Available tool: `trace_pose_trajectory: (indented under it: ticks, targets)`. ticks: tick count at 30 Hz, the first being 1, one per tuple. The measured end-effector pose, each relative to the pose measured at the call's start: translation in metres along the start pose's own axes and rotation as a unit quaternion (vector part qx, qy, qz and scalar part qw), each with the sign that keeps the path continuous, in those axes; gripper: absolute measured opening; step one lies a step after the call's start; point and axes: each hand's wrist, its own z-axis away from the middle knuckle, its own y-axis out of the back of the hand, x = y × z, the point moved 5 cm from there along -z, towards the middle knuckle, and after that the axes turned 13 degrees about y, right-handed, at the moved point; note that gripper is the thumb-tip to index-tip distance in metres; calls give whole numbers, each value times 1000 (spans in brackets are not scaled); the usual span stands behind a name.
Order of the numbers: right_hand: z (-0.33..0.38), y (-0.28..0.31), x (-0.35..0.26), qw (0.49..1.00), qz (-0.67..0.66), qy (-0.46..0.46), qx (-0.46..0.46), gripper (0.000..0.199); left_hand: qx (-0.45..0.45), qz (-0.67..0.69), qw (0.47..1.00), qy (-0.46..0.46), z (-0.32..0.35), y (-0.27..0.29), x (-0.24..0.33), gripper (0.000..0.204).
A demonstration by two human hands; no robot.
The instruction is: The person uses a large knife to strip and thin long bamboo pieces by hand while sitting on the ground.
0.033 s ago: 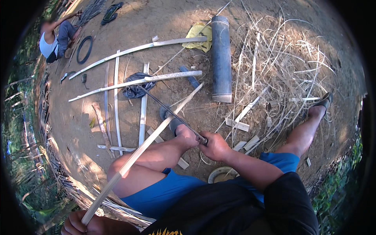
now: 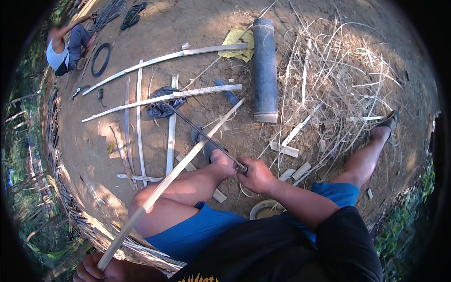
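My left hand [image 2: 99, 269], at the lower left, is closed around the near end of a long pale bamboo strip [image 2: 162, 188]. The strip slants up over my bent left leg, its far tip by the dark bamboo tube. In my right hand [image 2: 256, 176] is the handle of a long knife [image 2: 221, 147], its thin dark blade pointing away to the upper left. Blade and strip cross above my left foot; I cannot tell whether they touch. A black plastic bag [image 2: 162, 107] lies beyond the blade's tip.
Bamboo slats [image 2: 155, 101] form a rough grid on the dirt. A thick dark bamboo tube [image 2: 266, 70] lies beside a yellow bag [image 2: 237, 44]. Curled shavings [image 2: 338, 80] heap at the right. A person [image 2: 66, 44] sits far left, near a black ring [image 2: 100, 60] and sandals [image 2: 133, 16].
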Motion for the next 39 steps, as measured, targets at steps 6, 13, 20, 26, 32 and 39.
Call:
trace_pose_trajectory:
  ticks: [6, 13, 20, 26, 32, 39]
  targets:
    - [-5, -2, 48, 991, 22, -127, -21, 34, -15, -46, 999, 3, -1, 4, 5, 47]
    - [-2, -17, 13, 998, 51, -26, 26, 27, 41, -29, 998, 40, 3, 15, 18, 68]
    - [-8, -9, 31, 995, 68, -65, 32, 35, 35, -16, 998, 48, 3, 17, 19, 70]
    - [-3, -19, 70, 985, 8, -135, 111, 25, 30, -26, 998, 47, 0, 12, 18, 71]
    - [-7, -10, 36, 993, 71, -76, 50, 29, 36, -20, 999, 28, 0, 16, 18, 70]
    - [-5, 3, 101, 981, 42, -174, 72, 23, 33, -42, 998, 44, -3, 15, 17, 70]
